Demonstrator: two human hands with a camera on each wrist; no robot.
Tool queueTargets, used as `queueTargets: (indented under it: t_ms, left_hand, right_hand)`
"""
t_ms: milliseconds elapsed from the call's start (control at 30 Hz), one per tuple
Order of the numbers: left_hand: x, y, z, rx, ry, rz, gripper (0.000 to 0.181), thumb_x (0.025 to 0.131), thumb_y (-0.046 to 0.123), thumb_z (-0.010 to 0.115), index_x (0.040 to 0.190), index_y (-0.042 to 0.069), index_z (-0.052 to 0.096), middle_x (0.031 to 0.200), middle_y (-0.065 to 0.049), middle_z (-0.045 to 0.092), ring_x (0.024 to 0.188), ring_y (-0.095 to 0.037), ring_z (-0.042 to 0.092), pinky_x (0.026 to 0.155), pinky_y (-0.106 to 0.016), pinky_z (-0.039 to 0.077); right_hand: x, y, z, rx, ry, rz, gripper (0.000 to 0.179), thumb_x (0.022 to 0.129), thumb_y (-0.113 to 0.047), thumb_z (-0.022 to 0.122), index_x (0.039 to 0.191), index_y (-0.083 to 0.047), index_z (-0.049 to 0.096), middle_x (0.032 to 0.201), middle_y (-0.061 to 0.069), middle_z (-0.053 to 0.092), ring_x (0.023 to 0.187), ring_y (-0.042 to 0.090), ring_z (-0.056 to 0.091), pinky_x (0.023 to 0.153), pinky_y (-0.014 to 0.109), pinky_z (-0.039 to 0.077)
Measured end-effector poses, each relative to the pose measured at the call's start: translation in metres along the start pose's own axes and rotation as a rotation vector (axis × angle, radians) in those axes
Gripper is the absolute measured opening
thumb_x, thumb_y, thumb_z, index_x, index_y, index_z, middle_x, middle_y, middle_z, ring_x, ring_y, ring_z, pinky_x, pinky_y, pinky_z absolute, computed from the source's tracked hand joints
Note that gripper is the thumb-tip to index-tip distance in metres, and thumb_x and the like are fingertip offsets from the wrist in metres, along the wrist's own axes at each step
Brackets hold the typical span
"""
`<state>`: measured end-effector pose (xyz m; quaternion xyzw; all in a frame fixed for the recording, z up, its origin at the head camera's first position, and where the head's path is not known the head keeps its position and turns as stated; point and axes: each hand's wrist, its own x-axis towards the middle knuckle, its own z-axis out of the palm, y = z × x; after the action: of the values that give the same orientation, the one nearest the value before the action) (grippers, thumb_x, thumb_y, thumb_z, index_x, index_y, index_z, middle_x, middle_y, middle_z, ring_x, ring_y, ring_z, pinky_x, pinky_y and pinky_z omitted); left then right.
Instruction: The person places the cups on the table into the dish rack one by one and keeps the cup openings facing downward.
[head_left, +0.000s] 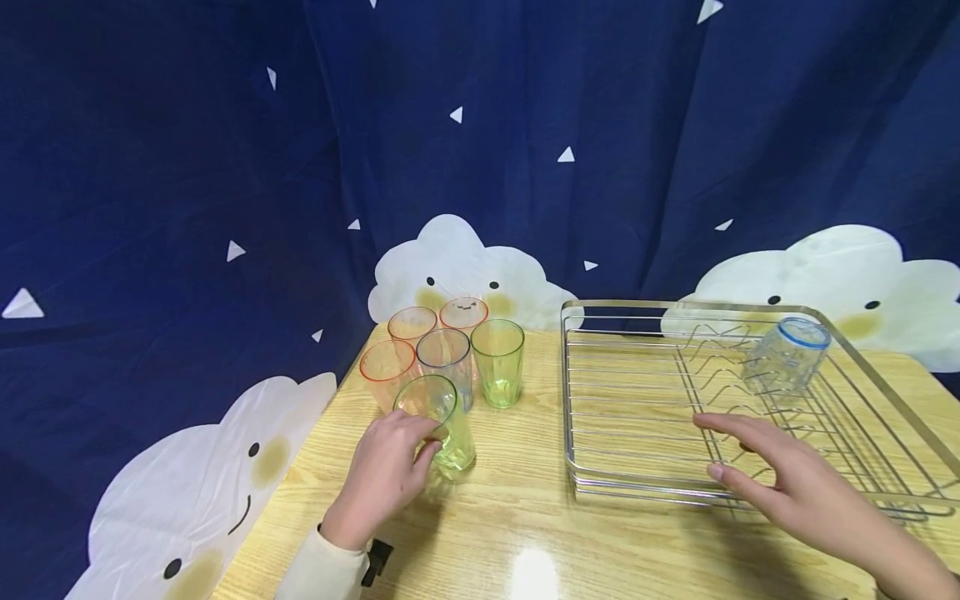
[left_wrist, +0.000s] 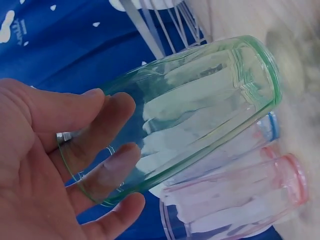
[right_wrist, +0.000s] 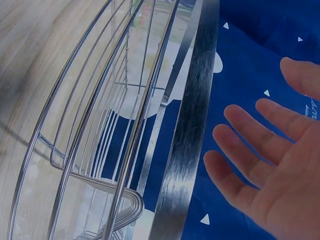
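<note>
My left hand (head_left: 390, 462) pinches a clear green drinking glass (head_left: 456, 446) at its rim. In the left wrist view the thumb lies on the near side of that green glass (left_wrist: 210, 95), and fingers show through its wall. The glass leans a little in the head view; whether its base touches the table cannot be told. Beside it stand a bluish glass (head_left: 462, 379), a second green glass (head_left: 498, 367) and red-rimmed glasses (head_left: 382, 379). My right hand (head_left: 795, 483) hovers over the front of the wire dish rack (head_left: 567, 400), holding nothing, its fingers (right_wrist: 250, 165) spread and relaxed.
A blue-rimmed glass (head_left: 787, 358) sits upside down, tilted, at the right of the rack. The wooden table (head_left: 517, 533) runs under everything. Dark blue cloth (head_left: 465, 100) with clouds hangs behind and to the left.
</note>
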<state>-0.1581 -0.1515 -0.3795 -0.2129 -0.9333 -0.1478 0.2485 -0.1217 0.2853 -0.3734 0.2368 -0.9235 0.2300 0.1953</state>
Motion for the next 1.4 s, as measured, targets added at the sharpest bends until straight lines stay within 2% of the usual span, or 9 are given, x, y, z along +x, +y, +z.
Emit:
queueTargets:
  t_ms: [167, 333, 467, 633, 867, 1133, 1400]
  left_hand:
    - [0.000, 0.007, -0.008, -0.005, 0.052, 0.039, 0.016, 0.074, 0.011, 0.084, 0.084, 0.018, 0.074, 0.083, 0.010, 0.075, 0.079, -0.010, 0.063, 0.069, -0.028, 0.048]
    - [0.001, 0.014, -0.015, -0.004, 0.128, 0.121, 0.017, 0.072, 0.011, 0.085, 0.084, 0.019, 0.074, 0.082, 0.009, 0.075, 0.080, -0.011, 0.065, 0.071, -0.029, 0.050]
    - [0.001, 0.019, -0.019, -0.036, 0.178, 0.175, 0.017, 0.073, 0.011, 0.084, 0.086, 0.017, 0.074, 0.082, 0.008, 0.075, 0.082, -0.012, 0.065, 0.077, -0.032, 0.053]
    - [0.000, 0.023, -0.021, -0.078, 0.224, 0.217, 0.014, 0.075, 0.011, 0.081, 0.086, 0.015, 0.073, 0.081, 0.008, 0.074, 0.082, -0.011, 0.064, 0.078, -0.032, 0.053]
    - [0.000, 0.029, -0.025, -0.141, 0.251, 0.247, 0.013, 0.077, 0.009, 0.080, 0.087, 0.015, 0.073, 0.081, 0.009, 0.073, 0.083, -0.009, 0.064, 0.076, -0.027, 0.054]
    - [0.001, 0.037, -0.028, -0.238, 0.214, 0.262, 0.005, 0.086, 0.014, 0.074, 0.091, 0.015, 0.070, 0.084, 0.010, 0.069, 0.090, -0.007, 0.063, 0.079, -0.022, 0.053]
    - [0.005, 0.046, -0.025, -0.318, 0.295, 0.385, 0.003, 0.089, 0.014, 0.071, 0.091, 0.013, 0.070, 0.086, 0.005, 0.070, 0.089, -0.011, 0.064, 0.083, -0.024, 0.054]
  right_hand:
    - [0.000, 0.000, -0.001, -0.007, -0.003, -0.002, 0.061, 0.084, -0.016, 0.078, 0.139, -0.030, 0.055, 0.132, 0.003, 0.064, 0.126, -0.025, 0.028, 0.097, -0.008, 0.014]
    - [-0.001, -0.001, -0.001, -0.007, -0.018, 0.019, 0.061, 0.085, -0.018, 0.077, 0.139, -0.032, 0.054, 0.133, 0.002, 0.063, 0.125, -0.024, 0.029, 0.095, -0.007, 0.016]
    - [-0.001, -0.001, 0.000, -0.005, -0.014, 0.015, 0.061, 0.085, -0.018, 0.077, 0.139, -0.032, 0.054, 0.133, 0.002, 0.063, 0.126, -0.024, 0.030, 0.095, -0.007, 0.015]
    - [0.000, -0.001, 0.001, -0.003, -0.006, 0.000, 0.061, 0.084, -0.017, 0.078, 0.139, -0.031, 0.054, 0.133, 0.002, 0.063, 0.126, -0.024, 0.029, 0.097, -0.007, 0.014]
    - [0.000, -0.001, 0.001, -0.004, -0.017, 0.010, 0.061, 0.085, -0.018, 0.077, 0.139, -0.032, 0.053, 0.133, 0.003, 0.063, 0.126, -0.023, 0.030, 0.096, -0.007, 0.014]
    - [0.000, -0.002, 0.003, 0.001, -0.024, -0.003, 0.060, 0.085, -0.017, 0.077, 0.138, -0.031, 0.055, 0.131, 0.003, 0.064, 0.125, -0.020, 0.035, 0.096, -0.006, 0.015]
    - [0.000, -0.003, 0.002, -0.008, -0.017, -0.004, 0.059, 0.084, -0.018, 0.078, 0.137, -0.032, 0.055, 0.130, 0.003, 0.065, 0.124, -0.020, 0.035, 0.096, -0.006, 0.016]
